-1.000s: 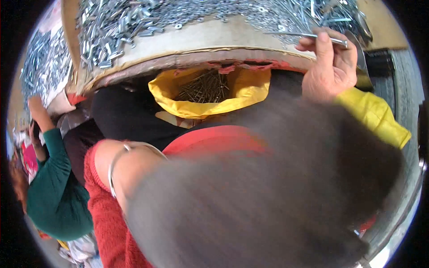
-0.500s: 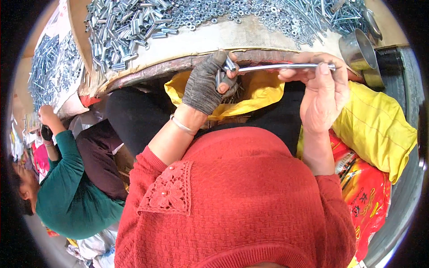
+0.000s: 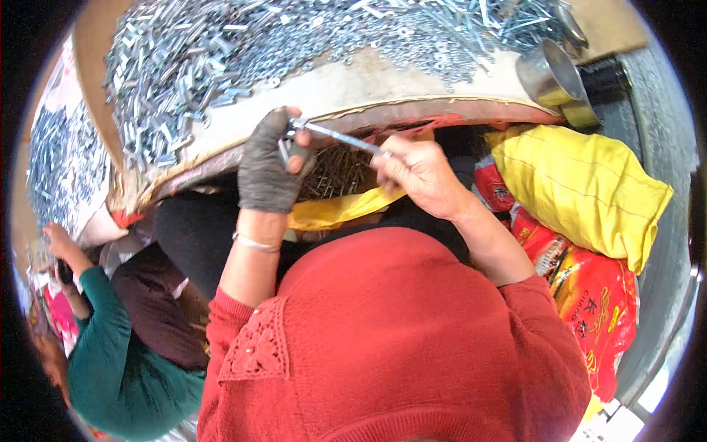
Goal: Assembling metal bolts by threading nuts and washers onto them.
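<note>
My left hand (image 3: pixel 269 166), in a dark grey fingerless glove, is closed around short shiny metal sleeves (image 3: pixel 286 151) just off the table's near edge. A long thin metal bolt (image 3: pixel 342 138) runs from the left fingertips to my right hand (image 3: pixel 420 173). The bare right hand grips its other end, slightly blurred by motion. At the left fingers the bolt meets a small metal piece; whether it is inside it I cannot tell. Below the hands, between my knees, an open yellow sack (image 3: pixel 353 210) contains many thin metal pieces (image 3: pixel 335 177).
Heaps of metal sleeves (image 3: pixel 169 88), washers or nuts (image 3: pixel 324 48) and long bolts (image 3: pixel 501 22) cover the table (image 3: pixel 353 85). Metal cups (image 3: pixel 552 77) stand at its right end. A yellow bag (image 3: pixel 582 188) lies on red packaging (image 3: pixel 589 295) at right. A green-sleeved person (image 3: pixel 118 353) works at left.
My right hand has moved left and down, turning from a fingertip hold to a closed grip. The bolt now slants down to the right. My left hand appears farther left as the view shifts.
</note>
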{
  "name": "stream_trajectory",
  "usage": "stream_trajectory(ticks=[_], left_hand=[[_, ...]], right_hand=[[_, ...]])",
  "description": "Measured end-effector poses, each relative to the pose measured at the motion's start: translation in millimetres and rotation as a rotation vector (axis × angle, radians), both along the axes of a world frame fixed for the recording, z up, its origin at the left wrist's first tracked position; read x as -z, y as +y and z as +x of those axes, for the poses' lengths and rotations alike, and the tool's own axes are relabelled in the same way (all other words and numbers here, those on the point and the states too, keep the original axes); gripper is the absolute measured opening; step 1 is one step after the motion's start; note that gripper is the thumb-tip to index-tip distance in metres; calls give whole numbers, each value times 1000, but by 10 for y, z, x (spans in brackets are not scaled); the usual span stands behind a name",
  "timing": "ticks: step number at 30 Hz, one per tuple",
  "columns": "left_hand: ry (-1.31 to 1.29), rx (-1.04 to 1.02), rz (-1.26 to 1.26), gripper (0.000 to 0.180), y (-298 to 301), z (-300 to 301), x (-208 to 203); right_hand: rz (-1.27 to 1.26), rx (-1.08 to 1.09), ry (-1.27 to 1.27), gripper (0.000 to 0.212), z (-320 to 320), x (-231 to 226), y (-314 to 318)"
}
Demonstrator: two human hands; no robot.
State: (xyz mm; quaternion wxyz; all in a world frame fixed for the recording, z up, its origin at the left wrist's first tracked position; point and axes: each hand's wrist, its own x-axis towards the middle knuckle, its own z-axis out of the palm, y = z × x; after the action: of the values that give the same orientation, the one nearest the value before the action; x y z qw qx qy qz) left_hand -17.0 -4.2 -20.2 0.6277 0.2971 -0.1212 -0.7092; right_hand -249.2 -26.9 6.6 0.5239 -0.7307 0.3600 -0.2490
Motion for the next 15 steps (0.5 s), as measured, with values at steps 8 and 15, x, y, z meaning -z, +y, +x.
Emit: stream_trajectory(ticks=[8, 15], left_hand=[[-261, 349, 75, 33, 10, -264, -150], [-421, 355, -19, 27, 54, -195, -92]], right_hand=[[-21, -11, 183, 29, 322, 48, -191], [-589, 467, 440, 23, -82, -108, -905]])
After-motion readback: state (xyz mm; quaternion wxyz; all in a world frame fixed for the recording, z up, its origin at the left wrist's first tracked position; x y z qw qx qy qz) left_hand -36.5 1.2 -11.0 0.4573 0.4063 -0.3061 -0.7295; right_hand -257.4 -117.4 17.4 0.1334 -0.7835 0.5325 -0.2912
